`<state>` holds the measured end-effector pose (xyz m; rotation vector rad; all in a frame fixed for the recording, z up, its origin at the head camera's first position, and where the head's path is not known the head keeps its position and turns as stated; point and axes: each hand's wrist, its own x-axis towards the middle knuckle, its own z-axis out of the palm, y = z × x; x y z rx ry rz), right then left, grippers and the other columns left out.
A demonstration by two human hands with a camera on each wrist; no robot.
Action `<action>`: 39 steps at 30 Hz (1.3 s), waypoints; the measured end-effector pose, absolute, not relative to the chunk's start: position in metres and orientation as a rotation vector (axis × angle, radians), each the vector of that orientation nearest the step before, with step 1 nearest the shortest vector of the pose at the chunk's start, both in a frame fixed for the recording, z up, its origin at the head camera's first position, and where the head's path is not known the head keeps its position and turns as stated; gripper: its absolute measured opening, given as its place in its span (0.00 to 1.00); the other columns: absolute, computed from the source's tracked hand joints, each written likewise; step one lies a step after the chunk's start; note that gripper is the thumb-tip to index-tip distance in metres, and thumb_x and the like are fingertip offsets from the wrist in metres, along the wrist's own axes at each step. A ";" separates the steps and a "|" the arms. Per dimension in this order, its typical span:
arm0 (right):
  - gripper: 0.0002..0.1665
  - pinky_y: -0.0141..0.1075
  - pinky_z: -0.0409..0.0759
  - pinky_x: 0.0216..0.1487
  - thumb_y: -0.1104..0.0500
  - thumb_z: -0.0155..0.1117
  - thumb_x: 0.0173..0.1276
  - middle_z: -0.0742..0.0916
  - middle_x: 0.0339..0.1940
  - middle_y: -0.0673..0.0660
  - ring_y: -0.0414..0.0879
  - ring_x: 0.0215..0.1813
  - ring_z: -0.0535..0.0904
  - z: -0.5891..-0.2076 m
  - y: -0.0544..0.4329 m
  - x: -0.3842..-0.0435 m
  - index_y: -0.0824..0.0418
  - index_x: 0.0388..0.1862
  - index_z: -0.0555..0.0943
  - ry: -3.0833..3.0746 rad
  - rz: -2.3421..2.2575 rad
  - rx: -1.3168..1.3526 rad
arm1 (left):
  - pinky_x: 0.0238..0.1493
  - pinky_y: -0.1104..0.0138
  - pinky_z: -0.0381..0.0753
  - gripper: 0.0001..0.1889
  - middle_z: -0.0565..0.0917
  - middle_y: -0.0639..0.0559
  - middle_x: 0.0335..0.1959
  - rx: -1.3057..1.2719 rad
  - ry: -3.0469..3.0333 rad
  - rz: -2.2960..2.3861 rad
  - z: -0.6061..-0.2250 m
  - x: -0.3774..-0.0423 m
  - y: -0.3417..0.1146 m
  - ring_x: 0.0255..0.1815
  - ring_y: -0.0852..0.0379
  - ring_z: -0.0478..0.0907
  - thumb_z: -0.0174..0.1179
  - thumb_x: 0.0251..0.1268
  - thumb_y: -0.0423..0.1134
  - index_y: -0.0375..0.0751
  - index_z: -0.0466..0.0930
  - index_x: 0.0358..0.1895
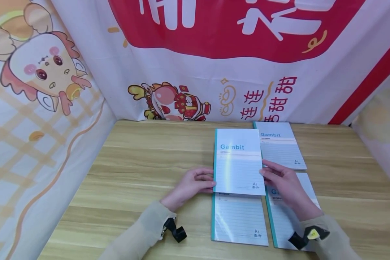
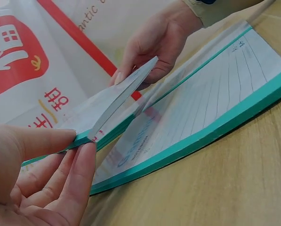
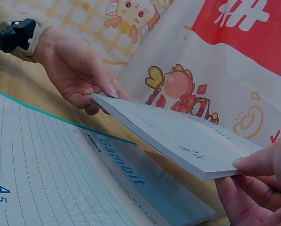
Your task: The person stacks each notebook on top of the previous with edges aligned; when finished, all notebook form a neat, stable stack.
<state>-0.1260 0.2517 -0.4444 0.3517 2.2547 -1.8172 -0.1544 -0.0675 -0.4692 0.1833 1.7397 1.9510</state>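
Both hands hold a pale blue-white "Gambit" notebook [image 1: 238,169] with a teal spine, raised above the table. At its spine edge my left hand [image 1: 195,184] pinches it between thumb and fingers, as the left wrist view also shows. The right hand [image 1: 284,182] grips the opposite edge, thumb on top and fingers beneath in the right wrist view. Below lies a matching notebook [image 1: 240,220], its upper part covered by the held one. Another notebook [image 1: 295,231] lies partly under my right wrist, and a third [image 1: 279,144] rests behind it.
The wooden table [image 1: 133,162] extends on both sides of the notebooks. A white and red printed cloth [image 1: 182,54] hangs along its back edge. Another printed cloth [image 1: 52,144] borders the left side. Each sleeve carries a small black wrist device.
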 end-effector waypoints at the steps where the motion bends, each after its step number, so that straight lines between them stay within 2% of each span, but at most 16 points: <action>1: 0.41 0.31 0.82 0.54 0.41 0.68 0.71 0.81 0.62 0.61 0.44 0.56 0.83 -0.445 0.253 -0.126 0.53 0.78 0.69 2.257 -1.822 0.358 | 0.48 0.57 0.87 0.23 0.84 0.39 0.45 0.181 1.740 1.950 -0.469 -0.154 -0.066 0.42 0.48 0.85 0.67 0.65 0.25 0.28 0.75 0.62; 8: 0.40 0.30 0.81 0.54 0.38 0.65 0.72 0.77 0.71 0.58 0.47 0.59 0.81 -0.442 0.254 -0.125 0.52 0.77 0.69 2.290 -1.819 0.389 | 0.46 0.58 0.88 0.23 0.84 0.39 0.43 0.157 1.769 1.932 -0.466 -0.154 -0.056 0.39 0.49 0.86 0.67 0.64 0.24 0.26 0.75 0.62; 17: 0.43 0.29 0.81 0.55 0.35 0.64 0.71 0.75 0.73 0.58 0.46 0.60 0.80 -0.442 0.258 -0.122 0.52 0.79 0.67 2.257 -1.861 0.398 | 0.46 0.60 0.87 0.24 0.84 0.40 0.43 0.133 1.829 1.918 -0.462 -0.156 -0.049 0.41 0.49 0.85 0.69 0.63 0.26 0.29 0.77 0.62; 26: 0.50 0.28 0.78 0.57 0.32 0.64 0.69 0.71 0.76 0.57 0.52 0.72 0.71 -0.440 0.261 -0.118 0.55 0.80 0.63 2.261 -1.802 0.351 | 0.45 0.60 0.87 0.23 0.85 0.44 0.45 0.163 1.889 1.893 -0.455 -0.163 -0.042 0.41 0.49 0.86 0.69 0.66 0.33 0.35 0.78 0.62; 36: 0.49 0.29 0.80 0.54 0.34 0.63 0.71 0.76 0.72 0.62 0.47 0.61 0.82 -0.437 0.275 -0.112 0.52 0.82 0.59 2.353 -1.689 0.287 | 0.46 0.60 0.87 0.20 0.84 0.44 0.44 0.177 1.899 1.933 -0.452 -0.170 -0.022 0.41 0.50 0.85 0.70 0.65 0.31 0.36 0.80 0.60; 39: 0.50 0.35 0.80 0.59 0.34 0.62 0.71 0.74 0.73 0.63 0.48 0.61 0.82 -0.437 0.281 -0.113 0.52 0.83 0.58 2.370 -1.660 0.303 | 0.46 0.60 0.87 0.21 0.84 0.45 0.43 0.182 1.896 1.938 -0.453 -0.171 -0.014 0.41 0.51 0.85 0.70 0.65 0.31 0.36 0.80 0.60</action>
